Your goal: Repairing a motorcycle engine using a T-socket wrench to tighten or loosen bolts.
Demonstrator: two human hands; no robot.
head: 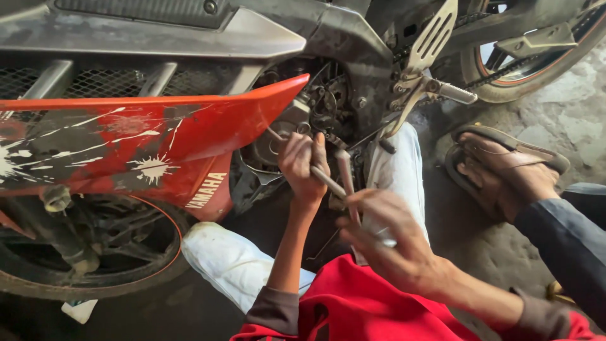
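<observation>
Right hand (392, 243): lower centre, pinching thin metal rod (350, 192).
Left hand (303, 165): centre, clenched around long grey metal tool (328, 180) at motorcycle engine (309, 113).

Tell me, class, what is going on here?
A person crouches beside a motorcycle with a red fairing. The left hand grips a long metal tool reaching into the engine area. The right hand holds the tool's near end. Another person's sandalled foot rests nearby.
</observation>
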